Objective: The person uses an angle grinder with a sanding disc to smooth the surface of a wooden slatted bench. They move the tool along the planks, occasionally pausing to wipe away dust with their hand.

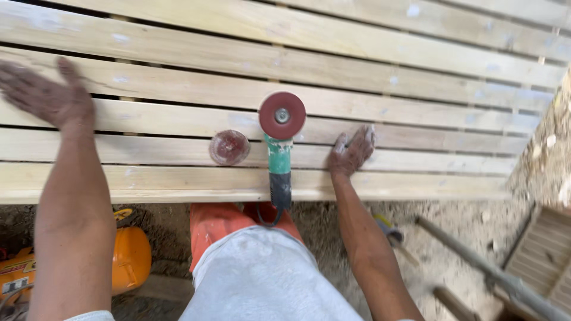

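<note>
**Head view: two bare hands over a slatted wooden frame, an angle grinder lying between them**

Head view, looking down, we see pale wooden slats (369,95) running left to right, with dark gaps between them. Our left hand (50,95) hovers above the slats at the far left, its fingers (18,80) spread wide and holding nothing; it looks blurred. Our right hand (352,151) lies flat on a slat, fingers (367,135) open and dusty, gripping nothing.

Between the hands, nearer the right one, an angle grinder (279,172) rests on the slats. Its green and black body points toward us, its round red sanding disc (282,115) faces up at the far end, and its cord drops off the near edge. Just left of it lies a loose, worn reddish disc (229,147).

We judge the grinder to be rigid and fairly heavy, weighted toward the head, best gripped around the slim body and well clear of the abrasive disc. The loose disc looks light and thin.

Below the frame sit an orange machine (128,255), sandy ground (464,226) and a grey pipe (476,264).
</note>
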